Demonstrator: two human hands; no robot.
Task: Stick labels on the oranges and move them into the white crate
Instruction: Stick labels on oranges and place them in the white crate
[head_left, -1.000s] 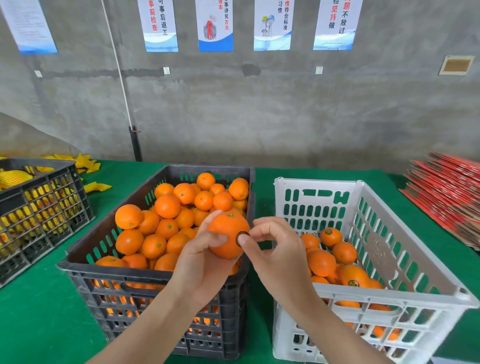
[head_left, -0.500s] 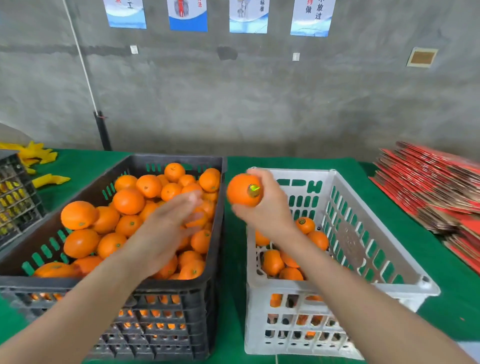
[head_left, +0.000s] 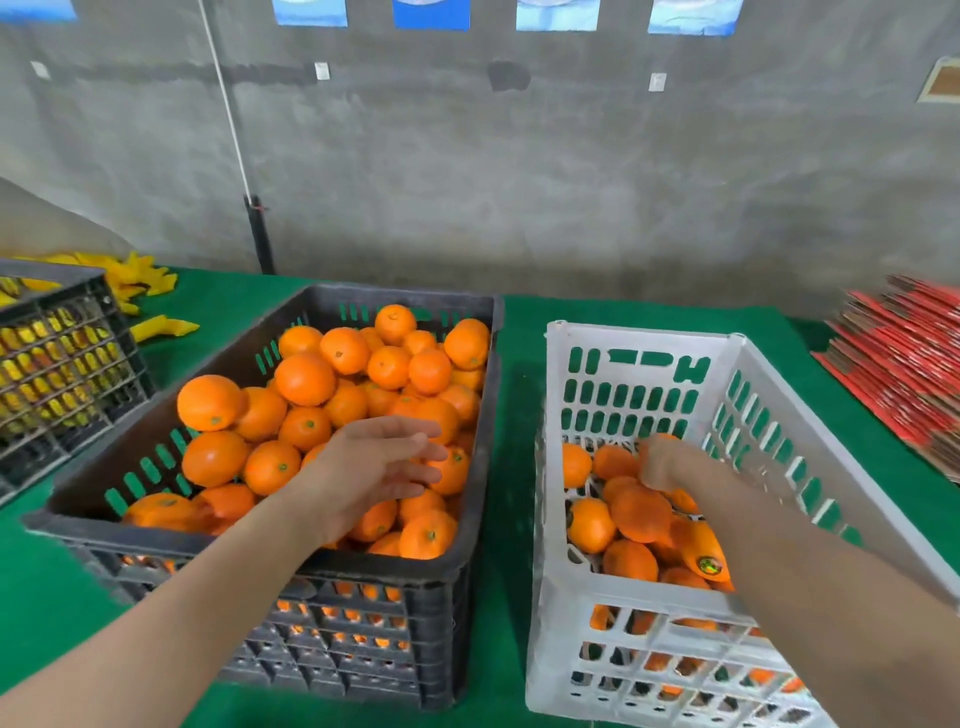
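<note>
White crate (head_left: 644, 340) holds right hand (head_left: 670, 467); left hand (head_left: 374, 467) hovers over oranges (head_left: 305, 378).

Bare left hand (head_left: 374, 467) and forearm left of the white crate (head_left: 644, 336); bare right hand (head_left: 662, 467) and forearm over it.

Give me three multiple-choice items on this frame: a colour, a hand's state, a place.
1. The table cloth is: A green; B blue; C white.
2. The left hand over the black crate is: A gripping an orange; B open, fingers straight; C fisted.
3. The right hand is: A flat on the cloth; B in the black crate; C in the white crate.
Answers: A, green shows between the crates; B, fingers extended, holding nothing; C, it reaches below the white rim.
</note>
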